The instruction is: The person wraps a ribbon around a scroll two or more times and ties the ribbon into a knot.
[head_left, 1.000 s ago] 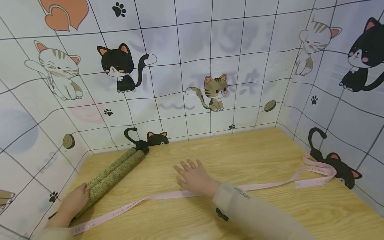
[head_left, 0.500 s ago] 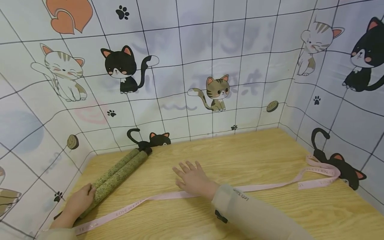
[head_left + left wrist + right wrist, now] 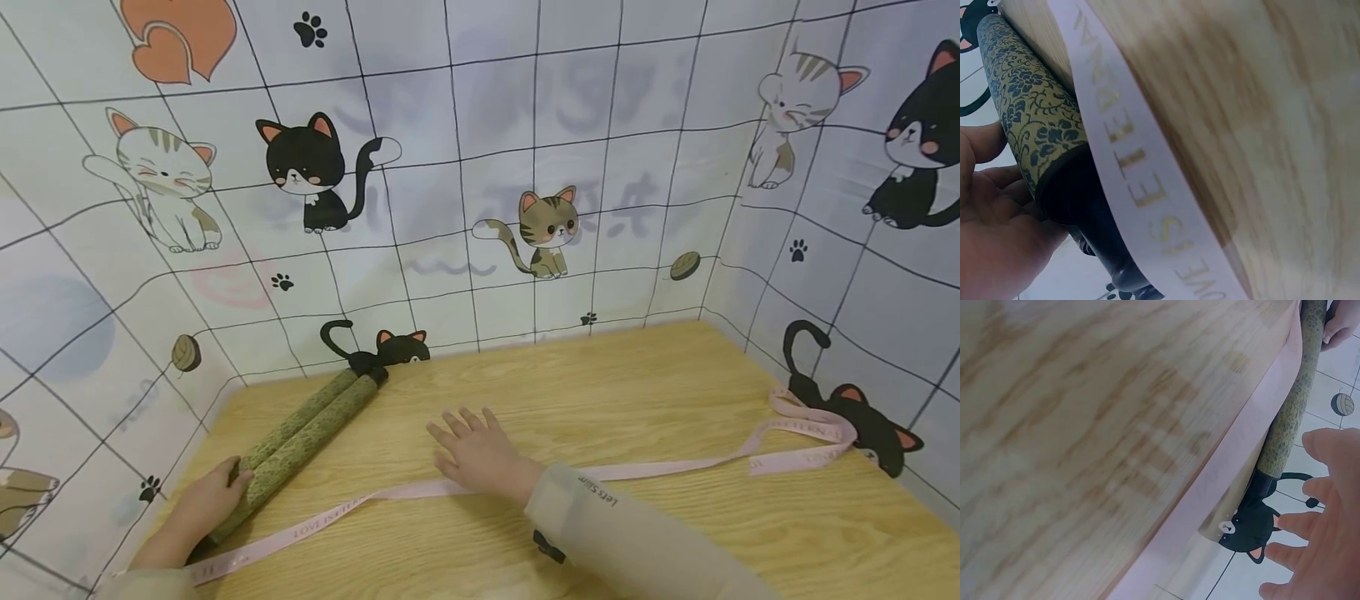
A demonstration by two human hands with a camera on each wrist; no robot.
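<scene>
A rolled scroll (image 3: 311, 442) with a green floral-patterned cover and black ends lies slanted at the left of the table. My left hand (image 3: 206, 504) grips it near its lower end. In the left wrist view the thumb and fingers of that hand (image 3: 997, 212) curl about the patterned roll, close to its black end; some fingers are hidden behind it. A pink ribbon (image 3: 408, 490) with gold lettering runs across the table from the scroll's lower end. Over the ribbon my right hand (image 3: 480, 457) is spread, palm down and fingers straight, holding nothing.
The wooden table (image 3: 585, 383) meets cat-printed wall sheets (image 3: 450, 108) at the back and sides. At the right, the ribbon's far end folds into a loose loop (image 3: 817, 429) near the wall. A small black bow (image 3: 548, 547) shows beside the right sleeve.
The head view has shifted slightly. My left hand and the scroll have moved a little to the right. The right hand has drifted slightly nearer and left, still spread over the ribbon.
</scene>
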